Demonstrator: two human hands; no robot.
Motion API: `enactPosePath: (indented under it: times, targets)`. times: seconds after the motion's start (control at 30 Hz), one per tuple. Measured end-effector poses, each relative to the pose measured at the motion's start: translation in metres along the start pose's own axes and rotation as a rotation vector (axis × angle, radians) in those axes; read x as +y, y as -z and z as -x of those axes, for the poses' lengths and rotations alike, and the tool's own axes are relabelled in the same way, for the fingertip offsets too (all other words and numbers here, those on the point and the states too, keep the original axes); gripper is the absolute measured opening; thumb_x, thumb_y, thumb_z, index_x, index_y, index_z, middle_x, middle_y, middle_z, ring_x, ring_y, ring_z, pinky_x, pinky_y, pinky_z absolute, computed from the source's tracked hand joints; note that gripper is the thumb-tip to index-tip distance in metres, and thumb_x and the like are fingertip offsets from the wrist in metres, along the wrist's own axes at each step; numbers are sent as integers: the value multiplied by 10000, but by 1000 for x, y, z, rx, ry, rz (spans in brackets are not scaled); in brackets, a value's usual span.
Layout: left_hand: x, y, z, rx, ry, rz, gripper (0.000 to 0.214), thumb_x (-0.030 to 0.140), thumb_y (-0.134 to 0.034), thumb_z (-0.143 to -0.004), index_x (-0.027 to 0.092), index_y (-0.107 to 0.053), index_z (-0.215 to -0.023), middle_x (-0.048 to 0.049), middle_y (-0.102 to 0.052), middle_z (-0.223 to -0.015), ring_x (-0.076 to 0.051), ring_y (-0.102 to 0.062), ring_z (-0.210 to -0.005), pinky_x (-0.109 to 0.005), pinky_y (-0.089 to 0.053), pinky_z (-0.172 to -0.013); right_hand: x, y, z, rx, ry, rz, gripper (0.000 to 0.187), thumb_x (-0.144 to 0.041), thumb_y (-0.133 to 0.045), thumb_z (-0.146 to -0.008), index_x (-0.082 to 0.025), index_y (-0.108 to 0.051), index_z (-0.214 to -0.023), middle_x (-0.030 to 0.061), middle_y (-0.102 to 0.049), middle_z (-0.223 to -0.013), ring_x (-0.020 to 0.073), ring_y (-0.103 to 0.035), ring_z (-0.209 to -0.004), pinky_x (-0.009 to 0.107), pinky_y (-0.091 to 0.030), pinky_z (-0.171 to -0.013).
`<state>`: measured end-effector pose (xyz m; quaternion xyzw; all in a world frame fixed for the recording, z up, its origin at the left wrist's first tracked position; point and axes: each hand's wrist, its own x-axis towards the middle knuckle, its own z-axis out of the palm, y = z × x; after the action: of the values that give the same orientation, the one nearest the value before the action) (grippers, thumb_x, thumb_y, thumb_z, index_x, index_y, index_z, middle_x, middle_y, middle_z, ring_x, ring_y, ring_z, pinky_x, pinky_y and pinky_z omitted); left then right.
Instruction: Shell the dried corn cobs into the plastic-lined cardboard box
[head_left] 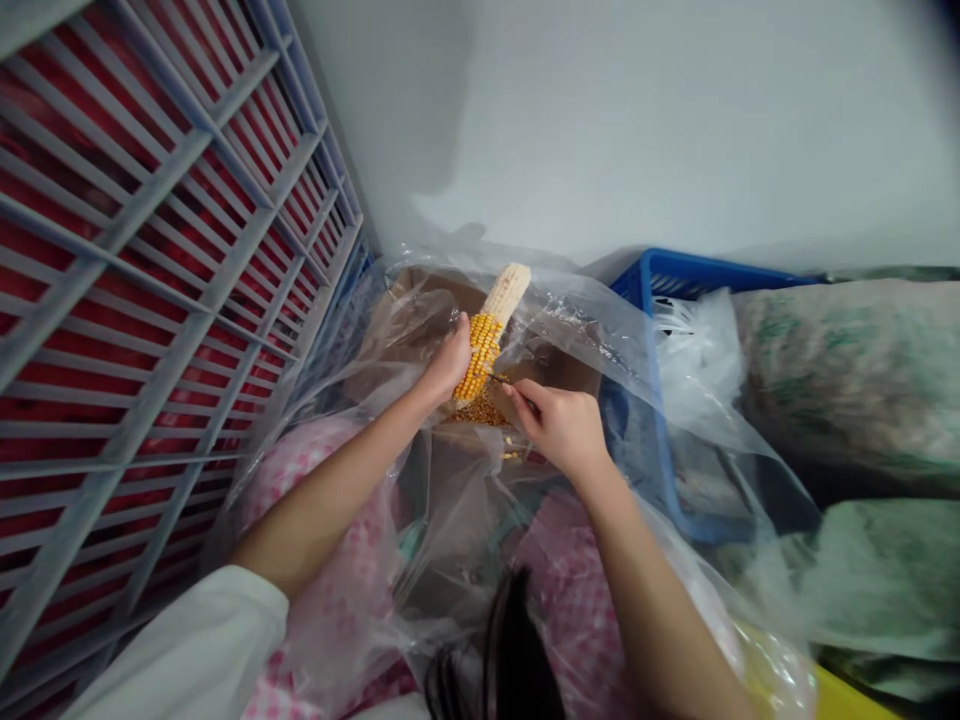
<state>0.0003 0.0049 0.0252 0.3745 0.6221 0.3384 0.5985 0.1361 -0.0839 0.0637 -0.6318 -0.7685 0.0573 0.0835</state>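
Observation:
My left hand (448, 362) is closed round a corn cob (489, 330), holding it upright and tilted a little right. The cob's upper part is stripped bare and pale; yellow kernels still cover its lower part. My right hand (559, 425) is pinched on a thin dark pointed tool (501, 379) whose tip touches the kernels on the cob's right side. Loose kernels (482, 411) lie heaped just below the cob, inside a brown box (420, 310) lined with a clear plastic bag (600, 330).
A grey slatted rack (165, 260) over red material fills the left side. A blue plastic crate (664, 275) stands right of the box against a white wall. Greenish woven sacks (855, 370) are piled at the far right. Pink checked fabric (352, 560) covers my lap.

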Motion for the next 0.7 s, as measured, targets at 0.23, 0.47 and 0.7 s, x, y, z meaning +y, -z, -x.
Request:
enactPosePath:
  times: [0.23, 0.47, 0.7]
  targets:
    - [-11, -7, 1, 77, -172, -207, 476, 543, -314, -819, 171, -572, -670, -69, -631, -687, -193, -591, -771, -262, -427, -679, -15, -4, -5, -116, -42, 123, 353, -372, -330, -876, -218, -611, -728, 22, -637, -590, 115, -498, -465, 260, -117, -487]
    - [1, -9, 8, -247, 387, 358, 471, 425, -214, -875, 155, -543, -675, -19, -545, -474, -127, -525, -437, -237, -446, -471, -4, -13, -7, -40, 32, 22, 383, -388, -302, -889, -201, -591, -719, 1, -626, -598, 83, -497, -492, 246, -139, -482]
    - [-3, -7, 6, -214, 248, 213, 481, 475, -265, -863, 154, -558, -657, -9, -557, -482, -111, -515, -421, -216, -414, -442, 4, -2, 2, -17, 28, 14, 414, -411, -308, -886, -191, -577, -662, -2, -621, -577, 68, -497, -487, 240, -142, -479]
